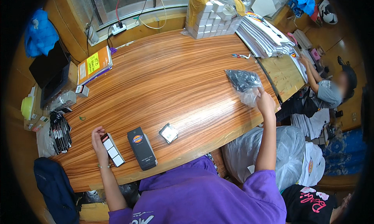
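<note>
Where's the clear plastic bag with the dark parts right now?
In the head view, the clear plastic bag lies on the right side of the wooden table, gripped at its near end by the right hand.

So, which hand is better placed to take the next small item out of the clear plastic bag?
The right hand: it already grips the clear plastic bag at the table's right edge. The left hand rests far away, on the strip of white labels.
</note>
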A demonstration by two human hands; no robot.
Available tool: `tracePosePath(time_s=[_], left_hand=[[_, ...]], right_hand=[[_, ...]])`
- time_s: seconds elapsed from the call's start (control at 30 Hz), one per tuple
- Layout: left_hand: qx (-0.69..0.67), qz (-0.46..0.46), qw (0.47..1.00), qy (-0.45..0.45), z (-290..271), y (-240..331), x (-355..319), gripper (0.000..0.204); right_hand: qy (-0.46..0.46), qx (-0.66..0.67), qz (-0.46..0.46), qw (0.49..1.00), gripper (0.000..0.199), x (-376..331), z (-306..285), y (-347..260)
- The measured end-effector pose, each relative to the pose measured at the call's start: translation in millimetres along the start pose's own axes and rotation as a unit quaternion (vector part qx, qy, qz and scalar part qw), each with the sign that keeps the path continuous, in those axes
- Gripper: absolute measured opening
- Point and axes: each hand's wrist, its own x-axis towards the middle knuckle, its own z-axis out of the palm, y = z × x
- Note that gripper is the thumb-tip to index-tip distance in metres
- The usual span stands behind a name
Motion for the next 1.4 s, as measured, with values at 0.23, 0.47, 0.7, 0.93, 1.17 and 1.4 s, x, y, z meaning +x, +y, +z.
tracePosePath(time_s=[0.23,0.47,0.7,0.93,1.17,1.4], left_hand=[[-0.045,0.048,0.995,0.078,0,0,0,0.041],[0.019,0.159,0.957,0.24,-8,52,5,0.041],[0.186,0.512,0.761,-0.352,122,233,2,0.026],[0.201,0.624,0.59,-0.471,339,223,-18,0.026],[0.354,0.647,0.566,-0.369,431,162,-18,0.015],[0.379,0.603,0.622,-0.326,436,168,-52,0.009]], right_hand=[[-0.065,-0.102,-0.087,0.989,0.098,4,-15,-4],[0.004,0.036,-0.242,0.97,0.085,7,-27,21],[-0.01,0.064,-0.229,0.971,0.068,-1,-37,-3],[0.016,0.023,-0.274,0.961,0.063,3,-34,-23],[0.057,0.002,-0.255,0.965,0.051,25,-2,8],[0.065,0.017,-0.184,0.981,0.023,78,24,19]])
